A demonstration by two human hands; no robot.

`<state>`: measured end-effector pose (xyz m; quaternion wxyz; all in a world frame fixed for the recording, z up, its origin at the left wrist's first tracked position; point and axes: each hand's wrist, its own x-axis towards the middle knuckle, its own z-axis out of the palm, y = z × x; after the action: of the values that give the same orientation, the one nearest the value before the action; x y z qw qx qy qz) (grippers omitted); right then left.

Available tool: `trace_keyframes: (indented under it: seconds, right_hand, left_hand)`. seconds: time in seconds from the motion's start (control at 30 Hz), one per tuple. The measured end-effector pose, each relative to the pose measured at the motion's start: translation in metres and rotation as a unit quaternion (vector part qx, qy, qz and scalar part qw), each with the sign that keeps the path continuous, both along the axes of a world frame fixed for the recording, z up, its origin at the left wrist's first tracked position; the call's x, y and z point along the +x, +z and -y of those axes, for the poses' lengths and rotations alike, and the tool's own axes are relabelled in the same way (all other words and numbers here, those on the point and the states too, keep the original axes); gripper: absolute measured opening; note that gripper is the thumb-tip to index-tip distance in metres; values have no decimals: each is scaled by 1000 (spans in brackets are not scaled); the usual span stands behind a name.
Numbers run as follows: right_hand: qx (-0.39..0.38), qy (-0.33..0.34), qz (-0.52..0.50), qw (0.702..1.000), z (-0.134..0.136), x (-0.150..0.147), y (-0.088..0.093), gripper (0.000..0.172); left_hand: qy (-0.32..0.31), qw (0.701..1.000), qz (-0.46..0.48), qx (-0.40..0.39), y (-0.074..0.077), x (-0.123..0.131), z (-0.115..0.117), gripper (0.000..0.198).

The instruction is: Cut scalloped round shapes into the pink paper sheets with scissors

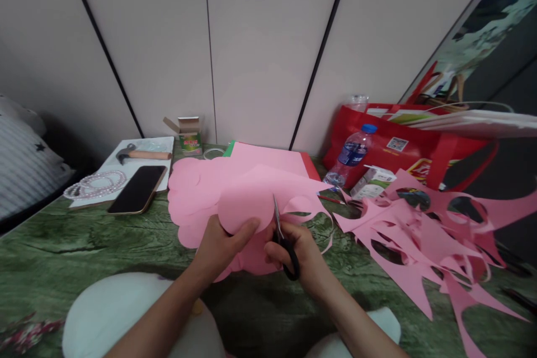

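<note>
My left hand (220, 246) pinches the near edge of a pink paper sheet (255, 190), thumb on top, and holds it up over the green table (84, 240). My right hand (296, 249) grips black-handled scissors (282, 238), with the blades pointing up into the sheet's edge. A thin curled strip of pink paper (310, 215) hangs off the sheet beside the scissors. Under the sheet lies a stack of rounded pink paper cut-outs (191, 190).
Pink paper offcuts (423, 240) with round holes cover the right side. Behind them stand a red bag (415, 148), a water bottle (352, 156) and a small carton (373, 180). At the left lie a phone (138, 189), a bead bracelet (98, 183), a hammer (140, 154) and a small open box (189, 135).
</note>
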<state>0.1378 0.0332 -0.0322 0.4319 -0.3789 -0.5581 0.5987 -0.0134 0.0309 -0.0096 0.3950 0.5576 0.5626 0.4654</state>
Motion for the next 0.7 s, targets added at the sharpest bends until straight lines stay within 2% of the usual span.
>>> trace_keyframes:
  seconds: [0.37, 0.53, 0.7]
  right_hand:
    - [9, -4, 23, 1000, 1, 2, -1, 29]
    - [5, -2, 19, 1000, 0, 0, -2, 31]
    - [3, -18, -3, 1000, -2, -1, -3, 29]
  left_hand:
    - [-47, 998, 20, -30, -1, 1, -1, 47]
    - [-35, 999, 19, -27, -4, 0, -2, 45]
    - [-27, 998, -23, -45, -7, -2, -3, 41]
